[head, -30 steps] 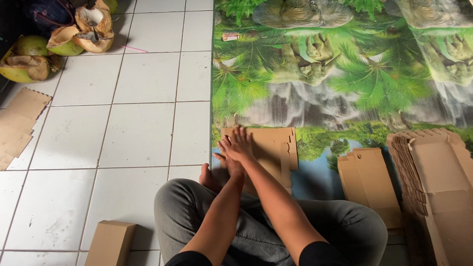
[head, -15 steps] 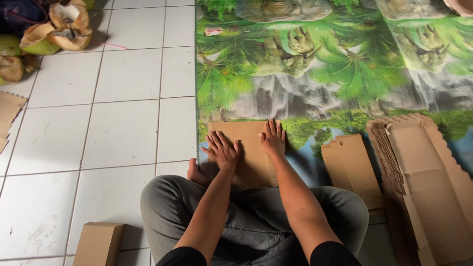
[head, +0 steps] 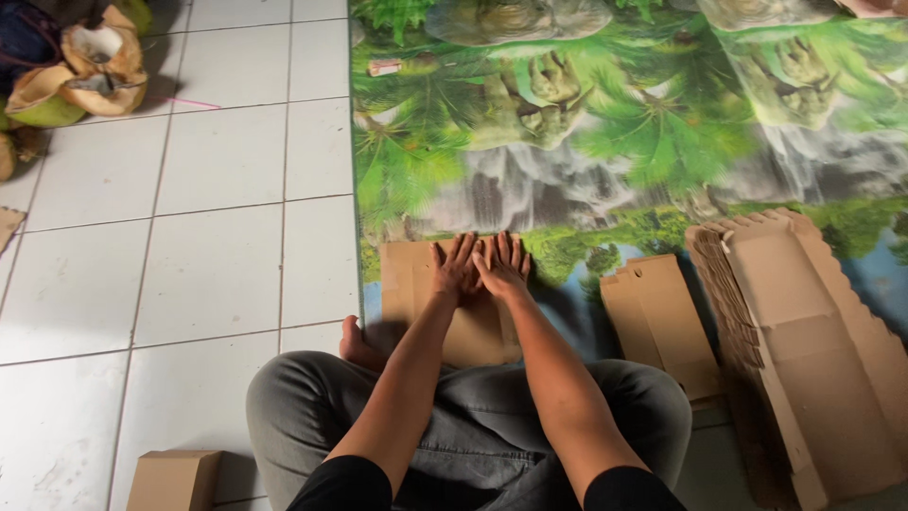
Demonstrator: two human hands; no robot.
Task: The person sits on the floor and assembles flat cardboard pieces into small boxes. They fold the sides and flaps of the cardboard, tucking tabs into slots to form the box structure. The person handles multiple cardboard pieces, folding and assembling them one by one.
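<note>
A flat brown cardboard piece [head: 409,289] lies on the printed jungle mat [head: 567,142] just in front of my crossed legs. My left hand [head: 456,268] and my right hand [head: 502,266] both press flat on its upper part, side by side and touching, fingers spread and pointing away from me. Neither hand grips anything. My forearms hide the middle of the cardboard.
A thick stack of flat cardboard blanks [head: 804,350] lies at the right, with a smaller pile of cardboard pieces [head: 662,317] beside it. A folded cardboard box [head: 175,480] stands at my left knee on white tiles [head: 199,255]. Coconut husks [head: 90,66] sit far left.
My hands have come together on the cardboard's upper part; half a second ago they were apart. The view has shifted a little to the right.
</note>
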